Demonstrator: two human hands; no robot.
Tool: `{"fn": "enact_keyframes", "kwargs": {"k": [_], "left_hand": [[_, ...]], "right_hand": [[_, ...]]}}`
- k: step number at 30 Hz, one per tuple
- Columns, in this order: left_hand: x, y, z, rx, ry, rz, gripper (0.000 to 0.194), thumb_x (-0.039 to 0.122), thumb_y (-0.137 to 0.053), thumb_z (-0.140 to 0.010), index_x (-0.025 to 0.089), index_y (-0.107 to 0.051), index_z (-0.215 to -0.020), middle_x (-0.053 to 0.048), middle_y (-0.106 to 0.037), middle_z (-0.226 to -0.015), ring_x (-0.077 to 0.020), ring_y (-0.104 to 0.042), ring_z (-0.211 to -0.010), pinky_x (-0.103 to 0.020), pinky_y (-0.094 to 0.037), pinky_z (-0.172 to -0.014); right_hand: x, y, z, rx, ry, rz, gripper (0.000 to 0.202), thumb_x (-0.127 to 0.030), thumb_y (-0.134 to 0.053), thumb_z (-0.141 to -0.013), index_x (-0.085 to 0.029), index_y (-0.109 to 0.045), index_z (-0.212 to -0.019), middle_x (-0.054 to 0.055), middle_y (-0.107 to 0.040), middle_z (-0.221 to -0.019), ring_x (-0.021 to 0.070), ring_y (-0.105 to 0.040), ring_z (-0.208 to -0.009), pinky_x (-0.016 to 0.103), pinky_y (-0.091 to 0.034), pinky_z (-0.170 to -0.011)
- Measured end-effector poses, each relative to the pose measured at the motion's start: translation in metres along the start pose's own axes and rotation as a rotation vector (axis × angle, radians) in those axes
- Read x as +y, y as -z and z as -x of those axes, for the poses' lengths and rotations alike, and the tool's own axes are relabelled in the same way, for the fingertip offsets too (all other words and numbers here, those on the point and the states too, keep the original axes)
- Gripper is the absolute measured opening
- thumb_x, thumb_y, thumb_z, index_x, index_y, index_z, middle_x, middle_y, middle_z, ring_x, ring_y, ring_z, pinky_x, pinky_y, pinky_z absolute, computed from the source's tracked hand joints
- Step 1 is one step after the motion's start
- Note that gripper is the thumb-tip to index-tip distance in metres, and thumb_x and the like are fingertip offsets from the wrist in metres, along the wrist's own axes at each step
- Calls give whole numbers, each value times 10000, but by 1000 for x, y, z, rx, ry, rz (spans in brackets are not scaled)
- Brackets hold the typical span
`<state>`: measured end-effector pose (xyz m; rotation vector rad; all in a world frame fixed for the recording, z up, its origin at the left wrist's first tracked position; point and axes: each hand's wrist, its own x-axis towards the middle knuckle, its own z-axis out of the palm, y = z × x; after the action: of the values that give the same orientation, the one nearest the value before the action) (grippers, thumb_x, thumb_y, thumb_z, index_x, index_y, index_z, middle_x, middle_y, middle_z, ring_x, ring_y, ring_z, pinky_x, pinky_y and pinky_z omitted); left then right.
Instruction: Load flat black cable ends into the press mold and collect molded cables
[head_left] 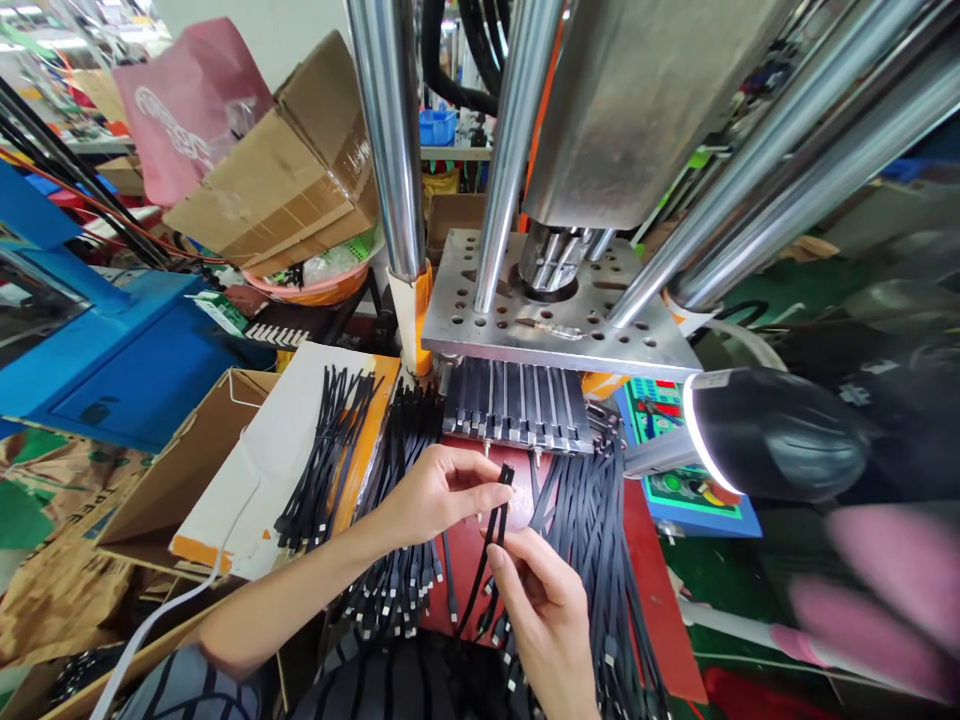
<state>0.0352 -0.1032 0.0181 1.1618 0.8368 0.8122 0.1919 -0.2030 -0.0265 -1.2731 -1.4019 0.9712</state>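
Black, flat cable strands (493, 525) are held upright near the middle of the red mat (652, 590). Their far end is pinched narrowly by the left hand (442, 495); lower down, they are held between the fingertips of the right hand (544, 605). A slip or twist could be caused by so small a pinch, and neighbouring cables could be snagged, as their loose ends lie crowded just beside the hands. Fingers could be crushed if they were placed beneath the thick steel plate (502, 325) while it is lowered.

Two hands, two held strands (whether one folded cable or two cannot be told), one plate, one black slotted metal fixture (517, 400) and three black cable bunches (326, 460) are counted; single cables are too overlapped to be counted.
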Motion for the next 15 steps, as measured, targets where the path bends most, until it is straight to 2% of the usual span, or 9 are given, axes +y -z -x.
{"fn": "enact_keyframes", "kwargs": {"k": [4,8,11,15], "left_hand": [[0,1,2,6,-25,0,340,446,-832,-825,118,-807,-912,-56,-754,-789,-84,-583,-557,-209,-502,-570],[1,3,2,-107,21,96,328,434,-816,-853,127,-819,-968,-49,-732,-778,-74,-599,-543,-201,-506,-565],[1,4,0,-158,21,156,298,406,-859,-816,128,-819,-916,-26,-682,-742,-79,-616,-538,-204,-509,-559],[0,3,-1,-133,-51,94,300,406,-868,-807,118,-789,-791,-26,-651,-808,-69,-610,-541,-207,-497,-552]], "right_hand": [[5,4,3,99,48,13,144,-249,-647,-989,-252,-770,-1063,-22,-582,-734,113,-530,-616,219,-420,-546],[5,8,3,154,99,21,152,-213,-656,-980,-269,-768,-1067,-29,-553,-728,104,-510,-595,214,-395,-515],[2,9,1,146,128,27,176,-184,-658,-974,-275,-767,-1078,-28,-550,-724,106,-512,-595,215,-395,-509],[4,6,-2,105,181,44,265,-155,-648,-973,-284,-760,-1176,-22,-560,-732,111,-512,-600,219,-390,-500]]}}
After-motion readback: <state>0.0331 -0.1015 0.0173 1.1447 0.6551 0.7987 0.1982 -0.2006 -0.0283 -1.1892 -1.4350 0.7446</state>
